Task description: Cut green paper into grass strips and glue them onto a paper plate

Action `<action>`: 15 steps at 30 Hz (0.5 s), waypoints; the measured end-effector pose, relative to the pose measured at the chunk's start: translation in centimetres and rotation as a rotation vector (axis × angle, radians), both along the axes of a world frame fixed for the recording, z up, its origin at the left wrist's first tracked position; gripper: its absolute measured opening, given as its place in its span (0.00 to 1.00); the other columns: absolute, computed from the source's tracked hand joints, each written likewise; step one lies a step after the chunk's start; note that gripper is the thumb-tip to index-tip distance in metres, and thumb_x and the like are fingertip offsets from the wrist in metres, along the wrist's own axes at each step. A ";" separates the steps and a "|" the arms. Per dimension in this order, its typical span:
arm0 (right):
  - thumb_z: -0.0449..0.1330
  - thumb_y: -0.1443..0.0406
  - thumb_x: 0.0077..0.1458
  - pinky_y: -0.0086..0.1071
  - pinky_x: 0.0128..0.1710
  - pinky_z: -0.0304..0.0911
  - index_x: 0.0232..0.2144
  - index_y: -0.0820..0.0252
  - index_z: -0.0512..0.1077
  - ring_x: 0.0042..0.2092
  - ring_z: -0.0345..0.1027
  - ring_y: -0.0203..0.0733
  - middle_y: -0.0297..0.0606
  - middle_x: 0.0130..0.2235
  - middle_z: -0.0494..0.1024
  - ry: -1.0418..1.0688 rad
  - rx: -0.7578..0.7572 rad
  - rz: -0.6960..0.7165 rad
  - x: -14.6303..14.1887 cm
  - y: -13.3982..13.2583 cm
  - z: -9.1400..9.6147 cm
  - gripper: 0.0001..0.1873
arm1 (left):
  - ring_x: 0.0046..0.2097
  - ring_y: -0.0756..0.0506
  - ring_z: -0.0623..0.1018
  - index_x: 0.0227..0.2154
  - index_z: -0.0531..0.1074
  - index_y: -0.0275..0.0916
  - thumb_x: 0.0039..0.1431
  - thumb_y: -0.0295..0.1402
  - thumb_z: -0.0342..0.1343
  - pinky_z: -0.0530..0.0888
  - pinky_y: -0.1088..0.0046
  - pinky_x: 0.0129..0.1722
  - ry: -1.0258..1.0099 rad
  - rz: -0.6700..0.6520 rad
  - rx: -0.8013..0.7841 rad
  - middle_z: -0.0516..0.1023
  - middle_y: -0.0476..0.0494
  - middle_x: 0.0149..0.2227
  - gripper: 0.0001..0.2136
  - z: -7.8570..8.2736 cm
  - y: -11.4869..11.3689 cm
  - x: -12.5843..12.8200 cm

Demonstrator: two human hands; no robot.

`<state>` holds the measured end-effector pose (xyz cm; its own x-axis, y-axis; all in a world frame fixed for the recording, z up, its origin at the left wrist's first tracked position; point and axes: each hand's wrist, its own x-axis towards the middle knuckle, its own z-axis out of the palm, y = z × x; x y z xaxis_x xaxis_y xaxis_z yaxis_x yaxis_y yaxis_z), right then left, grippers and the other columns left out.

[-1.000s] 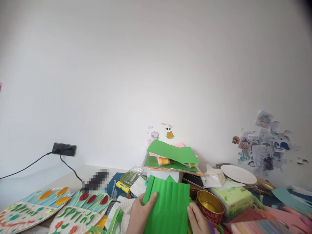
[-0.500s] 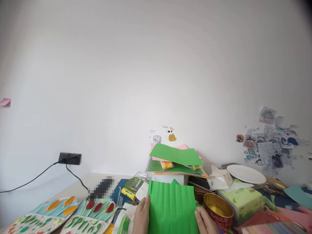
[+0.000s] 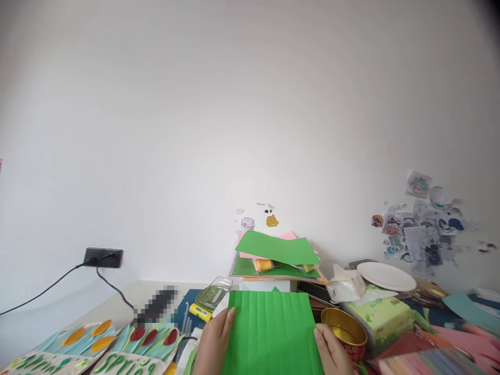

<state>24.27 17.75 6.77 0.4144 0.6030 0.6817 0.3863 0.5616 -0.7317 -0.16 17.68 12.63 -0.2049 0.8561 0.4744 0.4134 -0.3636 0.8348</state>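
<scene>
A sheet of green paper (image 3: 271,333) with parallel crease lines running down it is held up in front of me. My left hand (image 3: 214,341) pinches its left edge, and my right hand (image 3: 332,348) grips the right edge. The sheet's lower part runs out of view at the bottom. Just right of my right hand stands a red and gold tin (image 3: 347,333). Left of my left hand lie a yellow glue stick (image 3: 200,312) and a clear plastic container (image 3: 214,293).
Two "Spring" flower crafts (image 3: 136,354) lie at the left. Behind the held sheet is a stack of coloured paper (image 3: 277,249). To the right are a green tissue pack (image 3: 380,317), a white plate (image 3: 386,276) and coloured sheets (image 3: 433,362). A black socket (image 3: 103,257) with cables is on the wall.
My left hand has shifted left and slightly up along the green paper, and the sheet now looks wider and flatter. The whole view has turned slightly right.
</scene>
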 end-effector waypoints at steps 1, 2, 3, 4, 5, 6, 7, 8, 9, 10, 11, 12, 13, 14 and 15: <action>0.52 0.42 0.48 0.28 0.30 0.64 0.25 0.56 0.72 0.30 0.71 0.45 0.36 0.26 0.77 -0.002 0.006 0.010 0.0 -0.1 0.3 0.26 | 0.26 0.42 0.71 0.15 0.61 0.42 0.44 0.60 0.44 0.69 0.68 0.29 0.034 0.011 0.015 0.70 0.46 0.19 0.24 0.1 0.0 -0.1; 0.52 0.43 0.48 0.28 0.31 0.64 0.25 0.56 0.72 0.30 0.71 0.44 0.35 0.26 0.77 0.001 0.013 0.009 0.0 -0.2 0.5 0.25 | 0.26 0.42 0.70 0.15 0.61 0.42 0.43 0.61 0.44 0.69 0.69 0.29 0.053 0.015 0.024 0.69 0.47 0.18 0.25 0.3 0.0 -0.1; 0.52 0.43 0.48 0.28 0.32 0.64 0.24 0.57 0.72 0.31 0.70 0.44 0.35 0.26 0.77 0.002 0.017 0.005 0.0 -0.2 0.6 0.24 | 0.26 0.42 0.70 0.15 0.61 0.42 0.43 0.61 0.45 0.69 0.69 0.29 0.061 0.010 0.026 0.69 0.47 0.18 0.24 0.4 0.0 -0.2; 0.52 0.43 0.49 0.28 0.32 0.64 0.24 0.57 0.71 0.31 0.70 0.44 0.35 0.26 0.77 -0.002 0.015 0.001 0.0 -0.2 0.7 0.24 | 0.27 0.42 0.70 0.15 0.62 0.42 0.43 0.60 0.45 0.69 0.70 0.29 0.061 0.003 0.023 0.69 0.47 0.18 0.24 0.6 0.0 -0.2; 0.52 0.44 0.49 0.28 0.32 0.63 0.24 0.57 0.71 0.31 0.70 0.44 0.35 0.26 0.76 -0.009 0.007 -0.005 0.0 -0.3 0.8 0.24 | 0.27 0.43 0.70 0.15 0.62 0.42 0.43 0.60 0.46 0.69 0.70 0.29 0.055 -0.001 0.022 0.68 0.48 0.18 0.24 0.8 -0.1 -0.3; 0.51 0.44 0.50 0.28 0.32 0.63 0.24 0.57 0.70 0.30 0.70 0.44 0.35 0.26 0.76 -0.019 -0.008 -0.014 0.0 -0.3 0.8 0.24 | 0.27 0.43 0.70 0.15 0.62 0.42 0.43 0.60 0.47 0.69 0.70 0.30 0.039 -0.014 0.023 0.68 0.48 0.18 0.24 0.9 -0.1 -0.4; 0.51 0.44 0.50 0.28 0.32 0.62 0.24 0.58 0.70 0.31 0.69 0.44 0.35 0.26 0.76 -0.027 -0.027 -0.026 0.0 -0.3 0.8 0.24 | 0.27 0.43 0.70 0.14 0.63 0.42 0.42 0.60 0.48 0.69 0.70 0.29 0.015 -0.040 0.021 0.68 0.48 0.18 0.24 1.0 0.0 -0.4; 0.51 0.44 0.50 0.28 0.32 0.62 0.24 0.58 0.70 0.31 0.69 0.44 0.35 0.26 0.76 -0.028 -0.045 -0.037 0.1 -0.3 0.8 0.24 | 0.27 0.44 0.70 0.15 0.63 0.41 0.41 0.59 0.49 0.69 0.71 0.28 -0.023 -0.080 0.008 0.68 0.49 0.18 0.24 1.0 0.1 -0.4; 0.51 0.44 0.51 0.28 0.32 0.62 0.25 0.58 0.70 0.31 0.69 0.44 0.35 0.26 0.75 -0.022 -0.058 -0.043 0.3 -0.3 0.8 0.24 | 0.25 0.45 0.70 0.17 0.65 0.41 0.41 0.60 0.49 0.69 0.72 0.27 -0.077 -0.133 -0.028 0.68 0.50 0.17 0.24 0.9 0.2 -0.4; 0.50 0.45 0.51 0.28 0.32 0.62 0.25 0.58 0.70 0.31 0.69 0.43 0.35 0.26 0.75 -0.010 -0.066 -0.046 0.5 -0.3 0.8 0.24 | 0.23 0.46 0.70 0.20 0.67 0.41 0.42 0.60 0.48 0.68 0.73 0.24 -0.141 -0.201 -0.088 0.67 0.51 0.16 0.24 0.7 0.4 -0.3; 0.51 0.45 0.51 0.28 0.31 0.62 0.25 0.58 0.70 0.31 0.69 0.43 0.35 0.26 0.75 0.009 -0.067 -0.043 0.7 -0.2 0.9 0.24 | 0.19 0.48 0.68 0.25 0.69 0.40 0.43 0.60 0.46 0.66 0.74 0.21 -0.206 -0.279 -0.165 0.67 0.52 0.15 0.25 0.4 0.6 -0.1; 0.51 0.46 0.51 0.28 0.31 0.63 0.26 0.59 0.70 0.31 0.69 0.43 0.35 0.26 0.75 0.032 -0.070 -0.031 1.0 -0.2 0.9 0.23 | 0.16 0.49 0.67 0.30 0.69 0.40 0.43 0.60 0.46 0.64 0.75 0.18 -0.258 -0.360 -0.252 0.67 0.53 0.15 0.27 0.0 0.7 0.1; 0.51 0.46 0.51 0.29 0.30 0.63 0.26 0.59 0.70 0.30 0.69 0.43 0.35 0.25 0.74 0.057 -0.076 -0.013 1.3 -0.2 0.9 0.23 | 0.14 0.51 0.66 0.35 0.68 0.39 0.42 0.59 0.48 0.62 0.76 0.16 -0.287 -0.447 -0.337 0.68 0.54 0.16 0.28 -0.4 0.7 0.4; 0.51 0.47 0.51 0.29 0.29 0.64 0.26 0.59 0.70 0.29 0.69 0.44 0.35 0.24 0.74 0.074 -0.090 0.013 1.5 -0.2 0.9 0.23 | 0.14 0.51 0.67 0.39 0.67 0.39 0.40 0.58 0.52 0.61 0.77 0.15 -0.293 -0.538 -0.402 0.70 0.53 0.18 0.29 -0.9 0.6 0.8; 0.51 0.48 0.51 0.29 0.28 0.64 0.26 0.60 0.70 0.28 0.69 0.44 0.35 0.24 0.74 0.088 -0.107 0.039 1.7 -0.1 0.9 0.22 | 0.15 0.51 0.69 0.41 0.66 0.39 0.36 0.54 0.58 0.62 0.77 0.16 -0.266 -0.631 -0.448 0.73 0.51 0.21 0.31 -1.3 0.3 1.2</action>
<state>25.92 17.61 7.63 0.4444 0.6870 0.5749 0.2974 0.4922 -0.8181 1.03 17.99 11.35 0.3211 0.9449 0.0632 0.0098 -0.0700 0.9975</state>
